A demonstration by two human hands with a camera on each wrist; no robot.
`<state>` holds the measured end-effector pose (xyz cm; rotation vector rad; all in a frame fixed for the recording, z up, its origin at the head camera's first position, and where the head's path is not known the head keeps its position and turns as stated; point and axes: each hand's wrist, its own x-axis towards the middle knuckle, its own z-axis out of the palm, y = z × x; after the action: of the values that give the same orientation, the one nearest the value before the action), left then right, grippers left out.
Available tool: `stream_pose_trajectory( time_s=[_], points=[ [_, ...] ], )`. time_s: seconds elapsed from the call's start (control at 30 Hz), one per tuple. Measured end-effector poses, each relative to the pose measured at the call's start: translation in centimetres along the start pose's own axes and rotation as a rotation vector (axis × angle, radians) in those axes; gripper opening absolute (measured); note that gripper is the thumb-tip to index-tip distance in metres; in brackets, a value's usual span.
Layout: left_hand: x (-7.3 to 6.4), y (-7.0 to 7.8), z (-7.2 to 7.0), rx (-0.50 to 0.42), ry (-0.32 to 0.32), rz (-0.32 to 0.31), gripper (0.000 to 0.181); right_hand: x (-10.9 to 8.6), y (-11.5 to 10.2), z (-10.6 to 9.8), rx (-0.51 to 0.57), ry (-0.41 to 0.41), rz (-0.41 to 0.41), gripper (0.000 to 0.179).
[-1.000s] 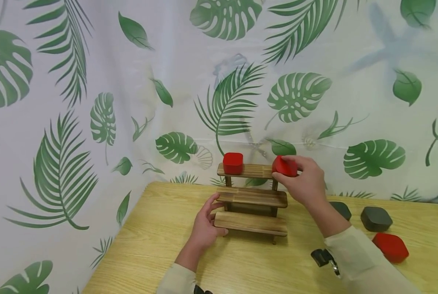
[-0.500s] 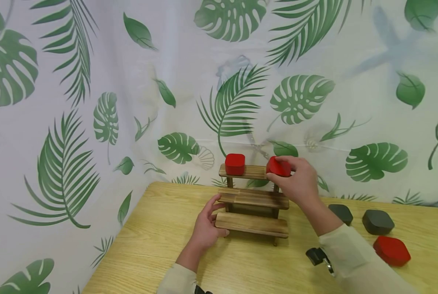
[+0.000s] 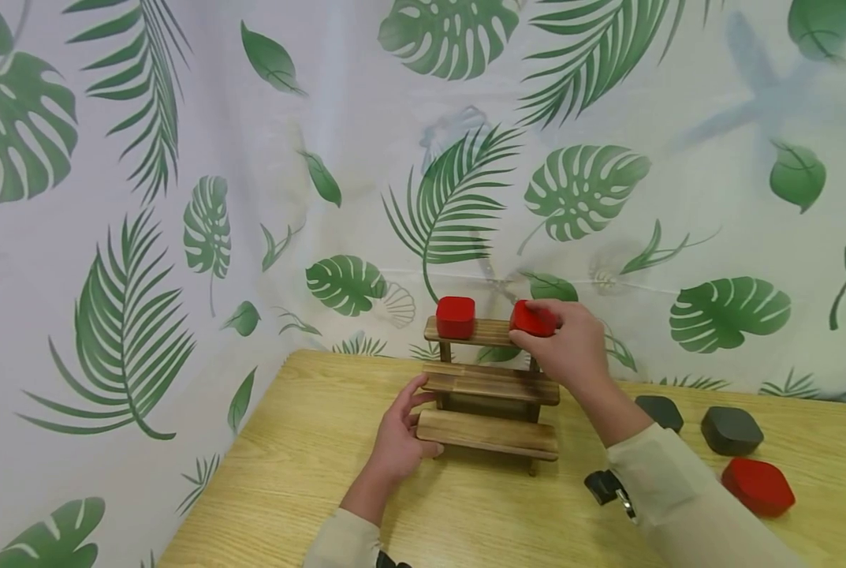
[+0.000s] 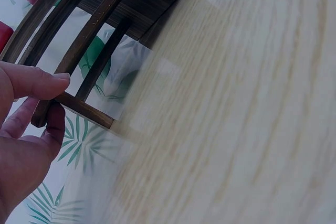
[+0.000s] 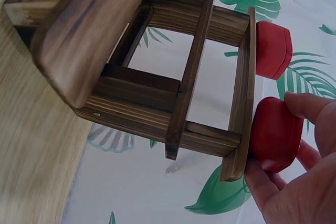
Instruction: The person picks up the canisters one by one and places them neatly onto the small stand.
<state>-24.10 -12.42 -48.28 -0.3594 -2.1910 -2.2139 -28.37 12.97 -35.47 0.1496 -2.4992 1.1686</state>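
Standing between both hands (image 3: 397, 448) (image 3: 573, 347), tiered shelf (image 3: 490, 430)

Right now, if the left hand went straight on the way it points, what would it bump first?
Probably the wooden shelf; the left hand grips its left end, though depth is unclear.

1. A screened corner, seemingly indoors; whether home, lab or studio cannot be told.
2. Leaf-printed white sheeting (image 3: 355, 217) hangs along the left and far sides.
3. A wood-grain tabletop (image 3: 288, 457) stands against it.
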Motion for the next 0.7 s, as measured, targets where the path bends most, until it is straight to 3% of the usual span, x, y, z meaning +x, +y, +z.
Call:
stream_pose_trajectory(
  time_s=[0.7],
  points=[
    [-0.01,-0.09,-0.02,0.032,-0.006,0.003,0.11,0.73,-0.68,0.4,-0.121,-0.073,0.044,0.051]
  ],
)
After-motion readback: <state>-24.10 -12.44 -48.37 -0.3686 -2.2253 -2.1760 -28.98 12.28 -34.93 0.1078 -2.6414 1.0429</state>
